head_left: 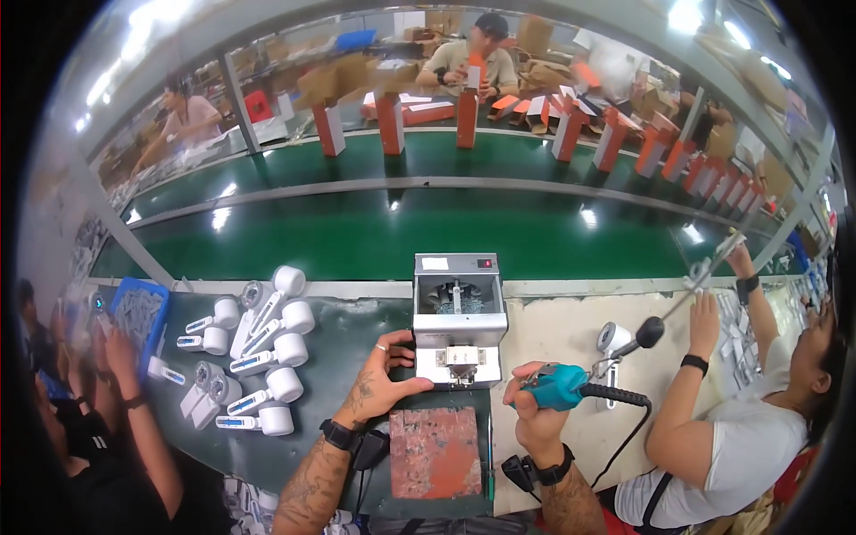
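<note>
A work surface (352, 325), dark green on the left and pale on the right, runs along the near side of a long green conveyor (312, 236) in a busy workshop.

The teal power screwdriver (555, 389) is just right of the middle, above the pale part, in the person's right hand (535, 421). The fingers of that hand are closed around its body, and a black cord (615, 392) leaves its right end and bends down toward the near edge. Left of it stands a grey metal box (459, 330) with small screws (464, 306) in its open top. The left hand (385, 385) touches the box's near left corner, thumb and fingers spread apart, grasping nothing loose.

Nearer lies a worn reddish square mat (434, 453). To the left, white round-headed gadgets (267, 348) lie in a group, with a blue bin (159, 325) farther left; another white gadget (613, 337) is on the right, near a co-worker in a white shirt (744, 446). On the far side, orange-and-white boxes (390, 125) stand in a row.
</note>
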Demonstrator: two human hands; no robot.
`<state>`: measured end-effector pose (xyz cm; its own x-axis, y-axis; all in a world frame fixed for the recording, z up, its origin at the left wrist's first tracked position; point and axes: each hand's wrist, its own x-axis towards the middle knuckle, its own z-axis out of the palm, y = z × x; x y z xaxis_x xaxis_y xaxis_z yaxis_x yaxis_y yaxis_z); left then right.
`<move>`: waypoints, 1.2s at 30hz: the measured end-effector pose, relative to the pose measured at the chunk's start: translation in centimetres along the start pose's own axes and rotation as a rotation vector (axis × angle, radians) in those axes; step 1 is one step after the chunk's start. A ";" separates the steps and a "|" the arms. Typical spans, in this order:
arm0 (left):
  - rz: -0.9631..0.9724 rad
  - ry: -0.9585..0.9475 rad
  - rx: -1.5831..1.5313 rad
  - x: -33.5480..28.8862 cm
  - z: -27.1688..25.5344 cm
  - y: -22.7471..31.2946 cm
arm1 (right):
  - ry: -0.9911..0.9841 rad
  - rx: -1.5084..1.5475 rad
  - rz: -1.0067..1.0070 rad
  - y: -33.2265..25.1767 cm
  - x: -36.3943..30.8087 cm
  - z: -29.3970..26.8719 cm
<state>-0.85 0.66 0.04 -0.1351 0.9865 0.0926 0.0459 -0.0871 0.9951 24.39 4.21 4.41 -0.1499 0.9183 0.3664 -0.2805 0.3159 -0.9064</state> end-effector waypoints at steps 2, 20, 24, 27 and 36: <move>-0.004 -0.016 0.034 -0.3 -0.2 0.6 | 0.004 0.013 -0.007 0.1 -0.2 0.1; 0.657 -0.269 0.615 4.3 22.1 10.2 | 0.089 -0.039 0.084 -5.6 -8.7 -6.1; 0.335 -0.490 0.989 7.4 29.5 5.8 | 0.211 -0.041 0.091 -8.0 -10.9 -7.2; 0.231 -0.421 1.039 8.6 31.1 3.5 | 0.288 -0.076 0.095 -9.0 -11.7 -8.1; 0.392 -0.155 0.830 9.5 26.9 0.3 | 0.264 -0.159 0.027 -7.3 -9.9 -7.2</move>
<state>24.47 13.75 0.34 0.1702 0.9205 0.3517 0.7620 -0.3493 0.5454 34.79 -5.50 5.87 0.1017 0.9506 0.2934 -0.1245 0.3048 -0.9442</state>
